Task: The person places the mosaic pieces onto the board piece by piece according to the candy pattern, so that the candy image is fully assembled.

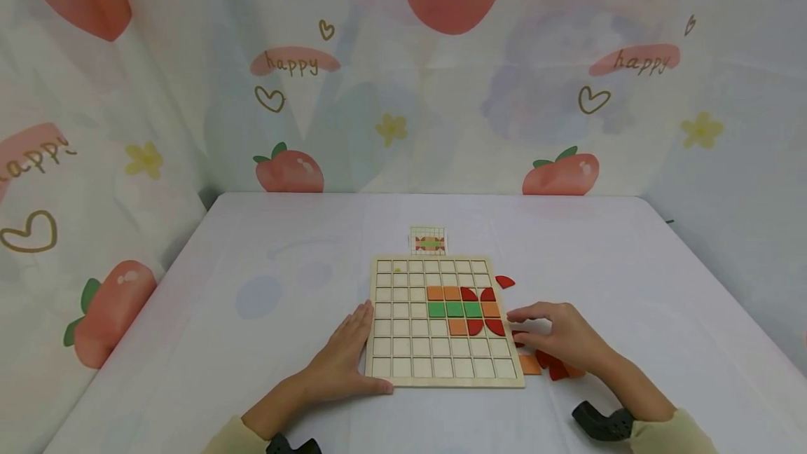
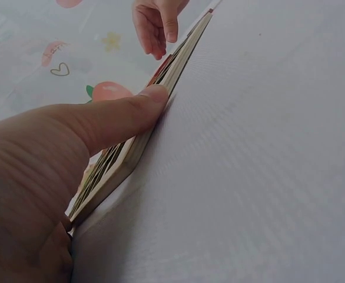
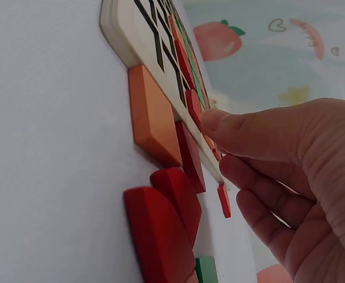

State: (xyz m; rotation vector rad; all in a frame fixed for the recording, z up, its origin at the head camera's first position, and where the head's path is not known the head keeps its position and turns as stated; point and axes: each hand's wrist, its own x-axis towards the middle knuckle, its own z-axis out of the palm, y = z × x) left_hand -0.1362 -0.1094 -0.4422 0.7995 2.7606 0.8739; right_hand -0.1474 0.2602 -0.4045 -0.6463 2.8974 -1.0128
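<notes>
A wooden grid board [image 1: 401,347] lies on the table, with orange squares [image 1: 452,293], a row of green squares [image 1: 454,310] and several red quarter-round pieces [image 1: 494,327] set in its cells. My left hand [image 1: 340,361] rests along the board's left side, fingers straight. Its thumb [image 2: 122,118] lies against the near edge. Beside the right edge, my right hand [image 1: 561,336] hovers with thumb and index finger apart and nothing visible between them. In the right wrist view, the thumb tip [image 3: 214,119] appears close to a red piece [image 3: 193,107] in the board.
Loose pieces lie right of the board: an orange square [image 1: 530,365], several red ones [image 1: 557,370] partly under my right hand, and a green one [image 3: 206,269]. A single red piece [image 1: 505,281] lies farther back. A pattern card [image 1: 429,231] stands behind the board.
</notes>
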